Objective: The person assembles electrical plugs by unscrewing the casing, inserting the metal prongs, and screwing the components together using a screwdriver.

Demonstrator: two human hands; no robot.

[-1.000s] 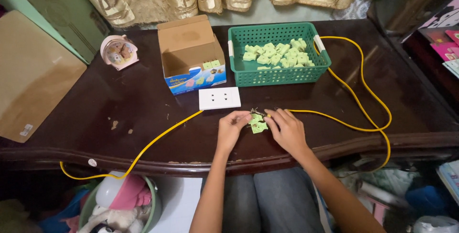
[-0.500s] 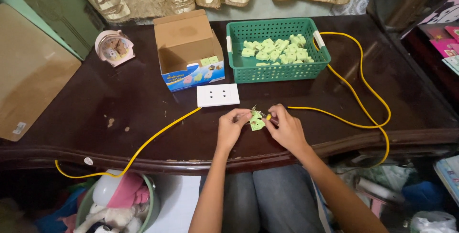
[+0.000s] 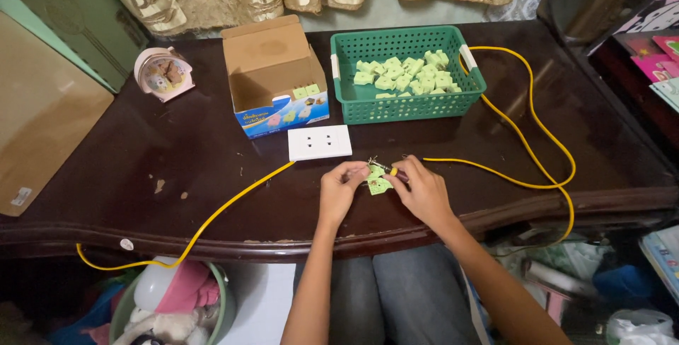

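Right now your left hand [image 3: 339, 191] and right hand [image 3: 419, 191] pinch the small, light green plastic socket piece [image 3: 377, 179] shut-tight; hold its stiff edges.

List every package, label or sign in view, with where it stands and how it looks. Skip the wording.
Cardboard box: far side of the table, left of the green basket; flaps open, plain brown inside, blue printed front with small pictures.
Sticker: small white rectangle on the lower corner of the brown panel at the left.
Round sticker: small, white, on the table's front edge.
No screens or signs in view.
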